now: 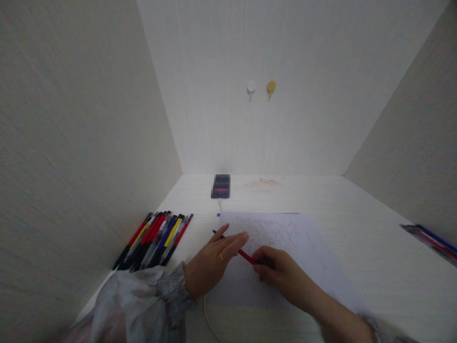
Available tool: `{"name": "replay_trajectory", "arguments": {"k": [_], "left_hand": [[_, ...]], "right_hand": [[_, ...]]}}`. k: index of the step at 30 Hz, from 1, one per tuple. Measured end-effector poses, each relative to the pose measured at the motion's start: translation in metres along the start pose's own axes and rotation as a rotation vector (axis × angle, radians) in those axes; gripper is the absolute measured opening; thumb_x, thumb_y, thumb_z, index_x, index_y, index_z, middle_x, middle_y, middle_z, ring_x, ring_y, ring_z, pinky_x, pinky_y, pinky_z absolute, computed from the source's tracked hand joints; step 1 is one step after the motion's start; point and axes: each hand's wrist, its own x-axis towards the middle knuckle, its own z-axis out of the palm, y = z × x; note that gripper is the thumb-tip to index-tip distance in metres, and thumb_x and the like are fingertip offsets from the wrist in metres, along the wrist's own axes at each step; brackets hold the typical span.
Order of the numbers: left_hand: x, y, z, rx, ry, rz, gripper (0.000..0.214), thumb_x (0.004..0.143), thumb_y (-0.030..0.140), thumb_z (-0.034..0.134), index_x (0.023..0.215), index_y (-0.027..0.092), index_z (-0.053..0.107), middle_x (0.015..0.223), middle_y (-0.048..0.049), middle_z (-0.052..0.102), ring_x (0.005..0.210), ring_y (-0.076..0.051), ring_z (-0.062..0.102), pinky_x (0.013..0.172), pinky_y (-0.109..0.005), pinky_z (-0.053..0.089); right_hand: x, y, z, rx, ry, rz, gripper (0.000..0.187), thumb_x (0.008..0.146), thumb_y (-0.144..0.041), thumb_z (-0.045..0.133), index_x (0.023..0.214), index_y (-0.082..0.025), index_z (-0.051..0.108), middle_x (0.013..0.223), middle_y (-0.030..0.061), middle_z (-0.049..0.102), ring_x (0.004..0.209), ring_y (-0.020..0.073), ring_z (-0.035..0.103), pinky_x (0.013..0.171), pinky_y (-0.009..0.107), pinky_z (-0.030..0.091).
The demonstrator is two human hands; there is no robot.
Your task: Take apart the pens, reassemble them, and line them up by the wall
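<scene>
Right hand (280,270) pinching red pen (246,257) by one end — pen slanting behind left hand (211,259) — grip there unclear.

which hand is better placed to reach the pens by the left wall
Probably the left hand: it is nearer those pens, while the right hand grips a red pen farther off. The left hand overlaps that pen; whether it holds it is unclear.

"What's on the back wall (228,138)?"
"A white hook (251,86) at twelve o'clock, a yellow hook (272,86) at one."
"And the table (357,214)?"
"A phone (221,186) near centre, a cable (220,206) at its six o'clock, a tan mark (267,181) at the phone's three."
</scene>
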Motion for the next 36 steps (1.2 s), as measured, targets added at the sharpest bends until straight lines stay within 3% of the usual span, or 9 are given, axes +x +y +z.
{"name": "replay_trajectory", "arguments": {"k": [4, 6, 9, 12, 16, 21, 27, 30, 36], "left_hand": [[0.000, 0.011, -0.006, 0.038, 0.293, -0.012, 0.052, 0.073, 0.005, 0.049, 0.117, 0.026, 0.031, 0.125, -0.0083, 0.037, 0.115, -0.022, 0.034, 0.094, -0.047, 0.028], [0.001, 0.012, -0.008, -0.066, 0.458, -0.156, 0.050, 0.068, 0.009, 0.057, 0.111, 0.025, 0.037, 0.119, -0.0078, 0.040, 0.112, -0.023, 0.036, 0.091, -0.043, 0.031], [0.006, 0.006, -0.009, -0.441, 0.631, -0.489, 0.042, 0.066, 0.019, 0.061, 0.103, 0.021, 0.041, 0.099, -0.0055, 0.047, 0.092, -0.018, 0.048, 0.079, -0.034, 0.040], [0.014, -0.001, -0.009, -0.958, 0.562, -0.722, 0.026, 0.076, 0.028, 0.049, 0.098, 0.017, 0.044, 0.076, -0.0004, 0.049, 0.063, -0.009, 0.049, 0.059, -0.023, 0.041], [0.018, 0.000, -0.011, -1.291, 0.429, -0.791, 0.016, 0.078, 0.027, 0.047, 0.086, 0.014, 0.050, 0.063, 0.0027, 0.049, 0.049, -0.005, 0.045, 0.048, -0.018, 0.035], [0.017, 0.003, -0.011, -1.339, 0.438, -0.815, 0.009, 0.073, 0.021, 0.054, 0.075, 0.012, 0.054, 0.070, -0.0005, 0.057, 0.056, -0.007, 0.052, 0.055, -0.019, 0.039], [0.016, -0.002, -0.008, -1.338, 0.447, -0.845, 0.010, 0.071, 0.019, 0.056, 0.078, 0.013, 0.058, 0.077, -0.0026, 0.061, 0.062, -0.010, 0.057, 0.061, -0.022, 0.043], [0.016, -0.001, -0.007, -1.347, 0.448, -0.846, 0.010, 0.071, 0.019, 0.056, 0.078, 0.013, 0.059, 0.079, -0.0032, 0.062, 0.063, -0.010, 0.058, 0.063, -0.022, 0.044], [0.016, -0.001, -0.008, -1.391, 0.448, -0.831, 0.009, 0.071, 0.018, 0.057, 0.078, 0.014, 0.060, 0.078, -0.0029, 0.063, 0.064, -0.010, 0.058, 0.064, -0.022, 0.044]], "right_hand": [[0.006, -0.001, 0.002, 0.185, 0.019, 0.059, 0.003, 0.069, -0.017, 0.047, 0.071, -0.016, 0.049, 0.057, -0.0022, 0.052, 0.052, 0.0087, 0.048, 0.051, 0.021, 0.038], [0.007, 0.000, 0.003, 0.235, 0.029, 0.059, 0.005, 0.069, -0.020, 0.048, 0.072, -0.016, 0.049, 0.057, -0.0022, 0.052, 0.052, 0.0087, 0.048, 0.051, 0.022, 0.038], [0.008, 0.001, 0.003, 0.285, 0.024, 0.037, 0.008, 0.069, -0.021, 0.049, 0.074, -0.015, 0.049, 0.057, -0.0018, 0.053, 0.054, 0.0090, 0.049, 0.052, 0.022, 0.038], [0.007, 0.000, 0.004, 0.296, 0.015, 0.019, 0.007, 0.068, -0.019, 0.050, 0.073, -0.015, 0.049, 0.057, -0.0020, 0.052, 0.053, 0.0087, 0.048, 0.052, 0.022, 0.037], [0.006, 0.000, 0.005, 0.256, 0.031, 0.002, 0.005, 0.067, -0.017, 0.050, 0.071, -0.015, 0.051, 0.057, -0.0025, 0.050, 0.053, 0.0083, 0.046, 0.051, 0.021, 0.036], [0.006, -0.002, 0.004, 0.110, 0.106, -0.025, 0.011, 0.070, -0.017, 0.047, 0.076, -0.015, 0.056, 0.060, -0.0014, 0.051, 0.056, 0.0095, 0.046, 0.053, 0.021, 0.036], [0.004, -0.003, 0.000, -0.117, 0.230, -0.151, 0.017, 0.073, -0.018, 0.046, 0.079, -0.018, 0.062, 0.068, 0.0018, 0.054, 0.064, 0.0119, 0.049, 0.059, 0.023, 0.037], [0.003, -0.003, -0.001, -0.132, 0.260, -0.193, 0.018, 0.075, -0.020, 0.045, 0.080, -0.019, 0.062, 0.069, 0.0020, 0.054, 0.064, 0.0121, 0.049, 0.059, 0.023, 0.038], [0.003, -0.001, 0.001, -0.046, 0.267, -0.144, 0.017, 0.074, -0.021, 0.044, 0.080, -0.019, 0.059, 0.063, 0.0001, 0.053, 0.060, 0.0117, 0.050, 0.056, 0.023, 0.039]]}}
